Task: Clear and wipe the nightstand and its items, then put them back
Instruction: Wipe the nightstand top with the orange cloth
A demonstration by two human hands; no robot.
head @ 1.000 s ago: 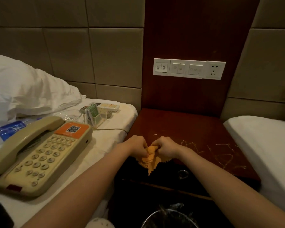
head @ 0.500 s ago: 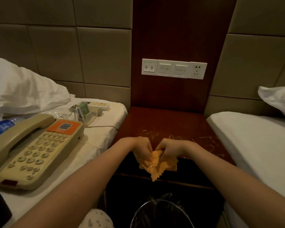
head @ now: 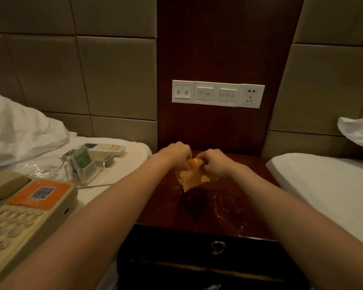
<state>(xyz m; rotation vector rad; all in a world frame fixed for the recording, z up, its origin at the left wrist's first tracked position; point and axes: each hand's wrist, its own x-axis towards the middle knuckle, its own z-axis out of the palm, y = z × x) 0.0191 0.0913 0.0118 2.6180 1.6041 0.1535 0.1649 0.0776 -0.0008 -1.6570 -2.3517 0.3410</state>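
A cream telephone (head: 19,216) lies on the left bed (head: 122,174), nearest the camera, moved off the dark wooden bench (head: 168,210) that stands between two beds. The bench's drawer (head: 218,246) is closed below its front edge. Its top carries no items, so the clearing looks done, though pale streaks (head: 228,208) mark the near right of the surface and wiping appears barely begun. Over the far half of the top, the left hand (head: 179,154) and right hand (head: 213,162) meet knuckle to knuckle, both clenched on a small orange cloth (head: 194,176) bunched between them; its zigzag hem hangs below them, just above the wood. Farther left on the bed wait a clear card holder (head: 84,164) and a remote control (head: 106,147), each apparently yet to be wiped and returned. A switch panel (head: 217,94) lines the wall behind.
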